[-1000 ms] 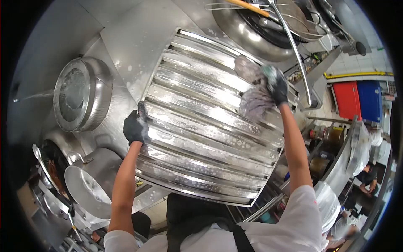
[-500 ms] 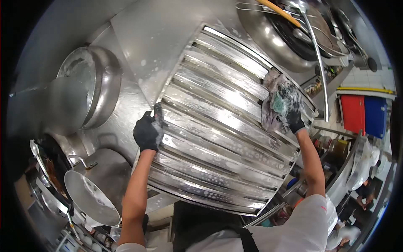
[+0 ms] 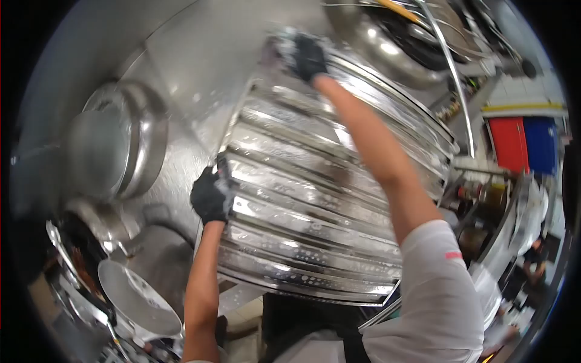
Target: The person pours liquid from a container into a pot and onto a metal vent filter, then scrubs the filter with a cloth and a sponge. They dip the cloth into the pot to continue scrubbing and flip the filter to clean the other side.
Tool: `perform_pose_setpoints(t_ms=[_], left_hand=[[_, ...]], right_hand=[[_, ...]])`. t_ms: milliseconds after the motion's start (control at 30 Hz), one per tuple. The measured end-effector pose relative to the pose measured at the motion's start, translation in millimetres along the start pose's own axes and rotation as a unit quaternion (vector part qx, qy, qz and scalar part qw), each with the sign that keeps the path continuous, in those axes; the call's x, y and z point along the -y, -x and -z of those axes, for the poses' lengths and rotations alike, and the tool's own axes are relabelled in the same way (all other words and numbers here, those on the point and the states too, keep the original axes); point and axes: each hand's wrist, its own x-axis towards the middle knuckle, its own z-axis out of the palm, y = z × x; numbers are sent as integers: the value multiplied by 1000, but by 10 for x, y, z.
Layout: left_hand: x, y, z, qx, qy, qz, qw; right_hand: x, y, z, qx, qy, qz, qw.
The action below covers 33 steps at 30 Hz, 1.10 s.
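A wet, ribbed metal hood filter (image 3: 290, 196) with soap suds on it lies tilted across the steel counter in front of me. My left hand (image 3: 212, 192), in a black glove, is closed on its left edge. At the filter's far upper corner, my right hand (image 3: 310, 57), also black-gloved, presses a soapy, bunched-up cloth (image 3: 275, 53). Motion blurs the cloth and the right fingers. My right forearm crosses above the slats and hides part of them.
A large round metal pot (image 3: 145, 139) stands at left, with a deep handled pot (image 3: 139, 296) nearer me. At upper right a big steel bowl (image 3: 369, 45) holds pans and utensils beside a metal pipe (image 3: 454, 66). Red (image 3: 508, 144) and blue (image 3: 540, 145) panels are at far right.
My right hand has swept with the cloth from the filter's right side to its far upper-left corner. My left hand stays on the left edge. The view has shifted slightly.
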Motion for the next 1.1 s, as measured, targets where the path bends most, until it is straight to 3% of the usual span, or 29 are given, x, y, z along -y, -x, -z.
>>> perform_pose_setpoints(t_ms=[33,67,133,167,233,300,333,400,433,467,567,600,667,700,800,833,867,900,967,1033,1067,1100], left_hand=[[-143,-41,138,66,-40,51,996],[-160,-83,145,62,-34,49,996],[-12,-32,26,17,-31,40,999],[25,-8,45,23,-6,10,1000],[30,-10,14,60,-14,34,998],[-122,-22,123,73,10,59,996],[-61,-24,60,51,-9,40,998],[-172,-18,127,61,-18,55,996],[-198,-34,168,67,-30,68,995],[-102,-31,72,51,-32,47,997],[-96,-22,45,50,-29,37,998],[-143,-11,56,51,-27,41,998],[-214,-25,143,62,-28,50,996],[-160,-14,100,43,-18,35,998],[-127,-17,55,38,-12,38,999],[-176,7,66,19,-4,34,999],[-190,-31,102,63,-10,45,997],[-72,-33,20,44,18,22,999],[-117,-55,120,94,44,46,994],[-97,-32,111,81,75,40,993],[-140,-45,101,79,68,58,993],[-131,-45,108,80,56,77,992]], right_hand=[[95,-179,17,2,-19,-44,999],[26,-204,176,-18,-21,-53,998],[-71,104,425,64,-47,-26,997],[-153,288,692,108,5,-94,990],[-1032,994,700,-55,130,26,990],[-1242,1559,1507,41,11,-147,988],[-1580,1904,1679,-23,94,-30,995],[-2075,2477,2058,123,204,-235,942],[-2035,2626,2193,-69,170,-89,979],[-2020,2718,2356,-87,220,-57,970],[-2130,2938,2326,-145,104,-256,950],[-2076,2839,2289,-143,104,-252,952],[-1731,2455,2148,-126,-105,-181,970],[-1573,2305,2022,-93,-130,-172,972],[-1117,1886,1459,79,-57,-239,966],[-1174,1769,1145,52,80,-136,986],[-766,1525,1296,-152,261,46,952],[-722,1414,1264,-105,169,-64,978],[-907,1247,1523,144,139,-182,963],[-1628,1848,1603,-11,105,-70,992],[-1785,2161,1871,-1,139,-74,988],[-2257,2522,1929,106,257,-194,941]])
